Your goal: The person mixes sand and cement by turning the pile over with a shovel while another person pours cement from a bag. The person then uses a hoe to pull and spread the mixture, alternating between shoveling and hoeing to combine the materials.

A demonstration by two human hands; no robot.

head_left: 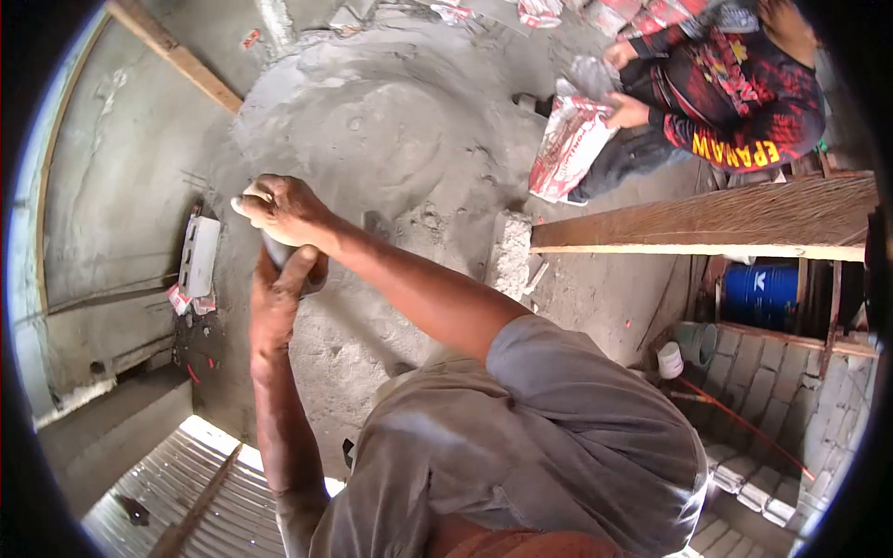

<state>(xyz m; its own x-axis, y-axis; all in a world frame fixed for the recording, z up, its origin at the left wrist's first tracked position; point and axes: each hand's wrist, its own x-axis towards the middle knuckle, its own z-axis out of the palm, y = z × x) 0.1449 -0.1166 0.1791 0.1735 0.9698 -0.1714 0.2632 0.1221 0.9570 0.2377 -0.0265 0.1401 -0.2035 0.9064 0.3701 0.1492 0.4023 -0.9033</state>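
Observation:
My right hand [284, 206] is closed round the upper end of a dark grey handle [276, 249], with a pale tip sticking out past the fingers. Just below it, my left hand [279, 288] wraps round the same handle, thumb on top. A blurred grey streak runs down and right from the hands towards my clothing; whether it is the tool's shaft I cannot tell. Beyond my hands spreads a wide bed of wet grey cement mix [372, 139], ridged at its edge. Rougher, drier grey material [344, 391] covers the floor under my arms.
At the upper right a person [735, 93] holds a red-and-white cement bag [577, 139]. A wooden beam [698, 219] crosses at right. A hollow block [198, 256] stands left. Far right are a blue drum [758, 296] and a white bucket [670, 361]. Corrugated sheet [205, 493] lies lower left.

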